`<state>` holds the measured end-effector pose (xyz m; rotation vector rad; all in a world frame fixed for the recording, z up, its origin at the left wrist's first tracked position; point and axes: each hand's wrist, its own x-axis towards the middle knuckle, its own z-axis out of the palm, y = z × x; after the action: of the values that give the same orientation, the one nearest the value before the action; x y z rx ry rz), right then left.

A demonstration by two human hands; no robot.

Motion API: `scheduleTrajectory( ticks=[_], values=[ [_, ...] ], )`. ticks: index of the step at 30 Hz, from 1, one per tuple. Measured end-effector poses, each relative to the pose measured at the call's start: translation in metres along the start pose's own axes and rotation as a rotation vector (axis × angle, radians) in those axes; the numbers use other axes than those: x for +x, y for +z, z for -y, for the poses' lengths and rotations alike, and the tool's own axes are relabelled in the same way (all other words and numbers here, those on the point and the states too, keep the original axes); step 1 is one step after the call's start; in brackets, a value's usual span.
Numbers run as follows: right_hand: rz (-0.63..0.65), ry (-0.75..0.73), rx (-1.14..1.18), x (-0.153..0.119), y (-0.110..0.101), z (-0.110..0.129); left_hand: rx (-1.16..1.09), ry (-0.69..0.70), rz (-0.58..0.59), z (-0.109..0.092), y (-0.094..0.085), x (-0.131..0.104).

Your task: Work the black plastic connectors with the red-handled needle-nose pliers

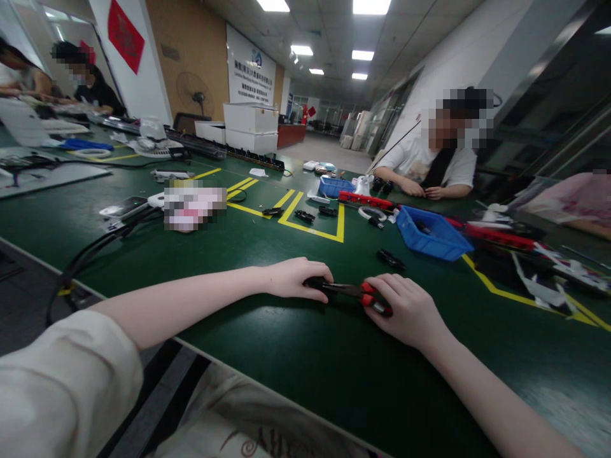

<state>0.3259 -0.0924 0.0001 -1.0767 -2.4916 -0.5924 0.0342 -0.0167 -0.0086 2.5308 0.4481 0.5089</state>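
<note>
From where I stand, the left hand (293,278) is curled nearly closed, pinching a small black part (314,282) between thumb and fingers. The right hand (410,306) is wrapped around the handles of red-handled pliers (351,291), whose nose points leftward to the part, just above the tabletop (whether the jaws bite on it, I can't tell). My worry is a slip: if the nose skids off something that small and smooth-looking, it could nip the left fingertips — they're right beside it. Too hard a squeeze might crack or mark the part.

The green tabletop (281,340) is glossy, so a dropped piece might slide. Beyond the hands lie a loose black piece (391,259), a blue bin (432,236) and yellow tape (312,235) — across the table sits a person in a white top (461,168), beneath bright ceiling panels (371,6).
</note>
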Motion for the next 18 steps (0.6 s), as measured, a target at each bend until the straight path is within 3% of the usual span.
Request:
scheduleTrajectory(
  ticks=[6,18],
  values=[
    [-0.002,0.059,0.075,-0.0036,0.0021,-0.0019,-0.004,-0.007,-0.004,-0.0015,-0.0010,-0.0001],
    [0.013,0.037,0.088,-0.0018,-0.0010,-0.0005,-0.006,-0.001,-0.005,-0.0031,-0.0030,-0.0007]
  ],
)
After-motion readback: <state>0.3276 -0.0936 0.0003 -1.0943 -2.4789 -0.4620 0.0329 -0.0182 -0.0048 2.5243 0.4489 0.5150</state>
